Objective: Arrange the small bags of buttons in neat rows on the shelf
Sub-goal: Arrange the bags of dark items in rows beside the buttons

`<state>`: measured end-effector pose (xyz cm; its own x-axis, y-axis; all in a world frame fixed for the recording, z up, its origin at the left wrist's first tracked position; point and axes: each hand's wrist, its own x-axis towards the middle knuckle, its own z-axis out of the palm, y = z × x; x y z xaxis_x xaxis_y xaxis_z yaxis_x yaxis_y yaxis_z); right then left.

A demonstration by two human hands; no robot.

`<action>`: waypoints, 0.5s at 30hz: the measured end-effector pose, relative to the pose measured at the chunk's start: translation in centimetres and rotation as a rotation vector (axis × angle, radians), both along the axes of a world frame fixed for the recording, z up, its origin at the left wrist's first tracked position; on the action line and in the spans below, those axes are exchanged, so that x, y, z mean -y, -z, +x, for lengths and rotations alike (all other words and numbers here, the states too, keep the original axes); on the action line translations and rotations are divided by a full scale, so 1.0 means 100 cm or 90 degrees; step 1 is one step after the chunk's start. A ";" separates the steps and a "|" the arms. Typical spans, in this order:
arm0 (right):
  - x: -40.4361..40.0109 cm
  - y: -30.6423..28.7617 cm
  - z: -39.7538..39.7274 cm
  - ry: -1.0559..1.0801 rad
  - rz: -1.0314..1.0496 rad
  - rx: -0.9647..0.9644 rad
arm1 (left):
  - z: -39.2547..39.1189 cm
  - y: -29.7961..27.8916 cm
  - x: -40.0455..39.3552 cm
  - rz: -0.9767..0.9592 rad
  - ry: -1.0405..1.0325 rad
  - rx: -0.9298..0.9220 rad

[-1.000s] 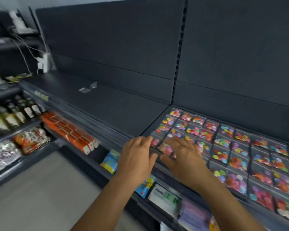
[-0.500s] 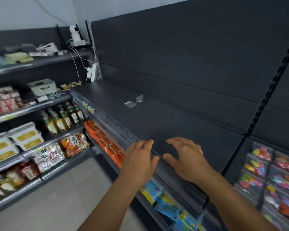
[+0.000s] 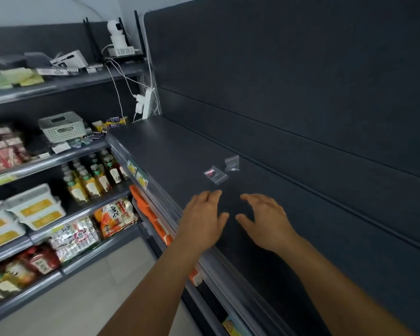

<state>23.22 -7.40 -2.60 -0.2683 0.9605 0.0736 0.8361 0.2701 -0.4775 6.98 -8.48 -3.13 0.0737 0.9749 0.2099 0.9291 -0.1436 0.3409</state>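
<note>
Two small clear bags lie loose on the dark shelf (image 3: 170, 146): one with a pink and red button (image 3: 215, 174), and a second, nearly clear one (image 3: 232, 163) just behind and to its right. My left hand (image 3: 201, 220) hovers over the shelf's front part, fingers relaxed and spread, a short way before the nearer bag. My right hand (image 3: 268, 220) is beside it, palm down, fingers loosely spread. Neither hand holds anything. The rows of filled button bags are out of view.
The shelf's back panel (image 3: 301, 81) rises behind. A power strip with white cables (image 3: 147, 103) stands at the shelf's far left corner. Left of it are side shelves with a white basket (image 3: 62, 126), bottles (image 3: 95, 175) and snack packs (image 3: 115, 214). Orange boxes (image 3: 153, 219) sit on the shelf below.
My view has swung left, away from the rows of button bags, which have left the frame. Both hands moved left along the shelf and now sit close to the two loose bags.
</note>
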 end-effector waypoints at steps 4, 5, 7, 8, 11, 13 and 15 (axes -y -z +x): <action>-0.044 0.011 -0.015 0.046 -0.026 0.007 | -0.024 0.010 -0.053 -0.004 0.024 -0.012; -0.055 0.013 -0.019 0.061 -0.029 0.007 | -0.029 0.012 -0.066 -0.006 0.034 -0.016; -0.076 0.018 -0.028 0.090 -0.034 0.006 | -0.037 0.018 -0.091 -0.017 0.062 -0.013; -0.086 0.019 -0.033 0.106 -0.035 0.001 | -0.041 0.020 -0.103 -0.020 0.081 -0.010; -0.118 0.024 -0.049 0.146 -0.043 -0.020 | -0.052 0.027 -0.139 -0.030 0.144 -0.012; -0.138 0.027 -0.058 0.179 -0.048 -0.024 | -0.058 0.029 -0.162 -0.042 0.180 -0.019; -0.155 0.030 -0.065 0.226 -0.052 -0.036 | -0.062 0.032 -0.181 -0.068 0.211 -0.031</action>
